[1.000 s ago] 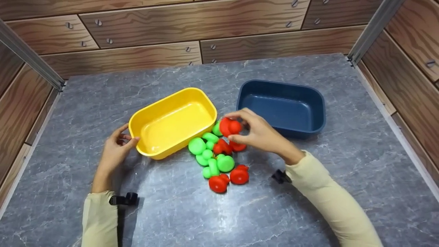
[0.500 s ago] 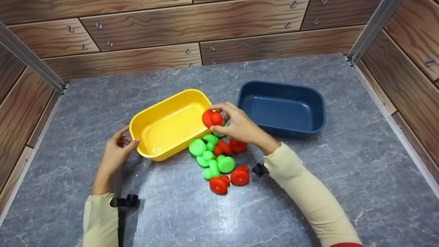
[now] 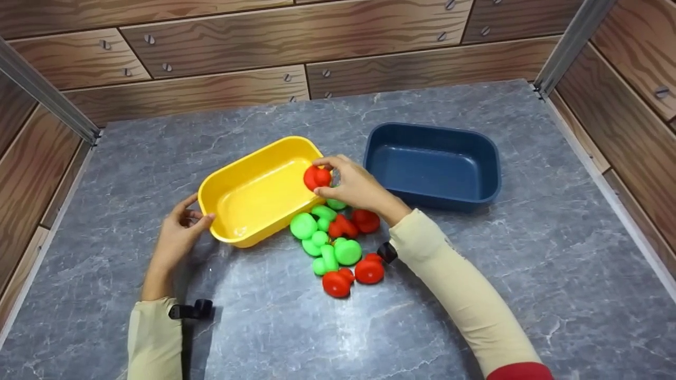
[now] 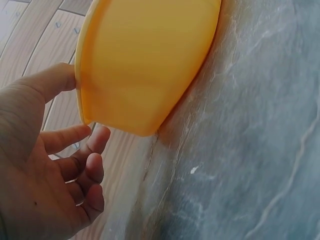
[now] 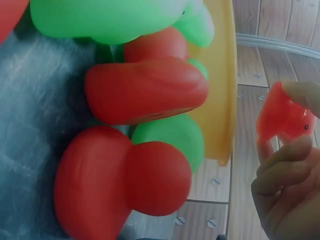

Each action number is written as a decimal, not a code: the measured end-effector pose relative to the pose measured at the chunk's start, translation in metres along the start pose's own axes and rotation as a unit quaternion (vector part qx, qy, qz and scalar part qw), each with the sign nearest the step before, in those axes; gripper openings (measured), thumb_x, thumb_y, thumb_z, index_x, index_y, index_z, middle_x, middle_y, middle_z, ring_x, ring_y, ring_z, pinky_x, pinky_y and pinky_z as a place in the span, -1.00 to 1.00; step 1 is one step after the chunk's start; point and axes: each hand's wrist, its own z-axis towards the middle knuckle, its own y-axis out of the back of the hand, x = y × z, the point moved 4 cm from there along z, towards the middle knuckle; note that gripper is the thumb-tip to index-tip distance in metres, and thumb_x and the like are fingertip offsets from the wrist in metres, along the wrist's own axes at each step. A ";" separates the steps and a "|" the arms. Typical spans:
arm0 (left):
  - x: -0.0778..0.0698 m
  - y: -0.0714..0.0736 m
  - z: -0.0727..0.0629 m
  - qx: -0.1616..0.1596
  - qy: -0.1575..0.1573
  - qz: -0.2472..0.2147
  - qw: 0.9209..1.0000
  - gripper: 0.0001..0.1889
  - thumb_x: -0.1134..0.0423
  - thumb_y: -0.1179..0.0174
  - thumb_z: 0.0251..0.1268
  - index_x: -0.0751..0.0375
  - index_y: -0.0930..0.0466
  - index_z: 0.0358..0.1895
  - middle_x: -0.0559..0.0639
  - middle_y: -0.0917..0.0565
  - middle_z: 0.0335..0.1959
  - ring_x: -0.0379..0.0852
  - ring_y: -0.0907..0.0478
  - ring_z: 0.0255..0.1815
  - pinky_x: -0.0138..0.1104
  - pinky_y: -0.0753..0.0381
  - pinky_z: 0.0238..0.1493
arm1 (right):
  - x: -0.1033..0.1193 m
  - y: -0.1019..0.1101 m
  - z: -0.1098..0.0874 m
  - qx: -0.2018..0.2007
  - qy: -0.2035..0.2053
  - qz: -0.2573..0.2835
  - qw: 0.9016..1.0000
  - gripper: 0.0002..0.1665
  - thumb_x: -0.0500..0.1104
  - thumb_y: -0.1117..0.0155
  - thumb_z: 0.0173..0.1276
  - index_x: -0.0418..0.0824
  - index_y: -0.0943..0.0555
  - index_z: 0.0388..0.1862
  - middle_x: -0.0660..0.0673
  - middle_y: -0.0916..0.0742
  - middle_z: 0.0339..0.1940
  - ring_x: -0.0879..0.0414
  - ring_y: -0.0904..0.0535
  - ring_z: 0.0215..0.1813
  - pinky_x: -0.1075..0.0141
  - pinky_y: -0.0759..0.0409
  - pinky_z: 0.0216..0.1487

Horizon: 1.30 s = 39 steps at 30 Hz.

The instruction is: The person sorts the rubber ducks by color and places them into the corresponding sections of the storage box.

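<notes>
A red toy duck (image 3: 316,178) is pinched between the thumb and fingers of my right hand (image 3: 356,184). It is held above the right end of the yellow tub (image 3: 253,206), and the right wrist view shows a dark eye on this duck (image 5: 280,112). My left hand (image 3: 177,232) grips the left end of the tub, thumb and index finger at its rim; the other fingers curl loosely in the left wrist view. Beside the tub lies a cluster of green ducks (image 3: 347,252) and red ducks (image 3: 337,284), one green duck partly hidden by my right hand.
To the right stands a dark blue tub (image 3: 433,169) with nothing in it. The grey marbled tabletop (image 3: 285,338) is bounded by wood-patterned walls (image 3: 222,47) at the back and sides.
My right hand has carried the red duck leftward from above the cluster to over the yellow tub's right end. My left hand stays at the tub's left end.
</notes>
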 end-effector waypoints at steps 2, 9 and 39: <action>0.001 0.000 0.000 0.000 0.001 -0.002 1.000 -0.31 0.14 -0.24 0.30 0.21 -0.21 0.45 -0.12 -0.48 -0.27 -0.28 -0.36 -0.35 -0.51 -0.37 -0.40 | -0.001 -0.002 0.003 0.005 -0.005 -0.009 1.000 -0.35 0.00 -0.37 0.24 -0.08 -0.46 0.31 -0.15 -0.55 0.13 -0.03 -0.50 0.07 0.17 -0.50 0.09; -0.001 0.001 -0.002 -0.006 -0.002 0.007 1.000 -0.31 0.10 -0.24 0.29 0.18 -0.23 0.45 -0.01 -0.48 -0.17 -0.22 -0.35 -0.30 -0.50 -0.36 -0.38 | -0.001 -0.003 0.010 0.010 -0.015 -0.031 0.999 -0.31 0.01 -0.38 0.23 -0.06 -0.44 0.34 -0.17 -0.55 0.14 -0.02 -0.50 0.04 0.18 -0.51 0.08; 0.002 -0.001 -0.002 -0.004 0.004 -0.011 1.000 -0.30 0.14 -0.25 0.29 0.18 -0.20 0.46 -0.01 -0.47 -0.16 -0.23 -0.38 -0.29 -0.52 -0.41 -0.34 | -0.021 0.028 -0.084 0.047 0.082 -0.016 0.995 -0.21 -0.01 -0.41 0.23 -0.13 -0.34 0.39 -0.20 -0.62 0.02 0.10 -0.30 -0.55 0.41 -0.33 -0.46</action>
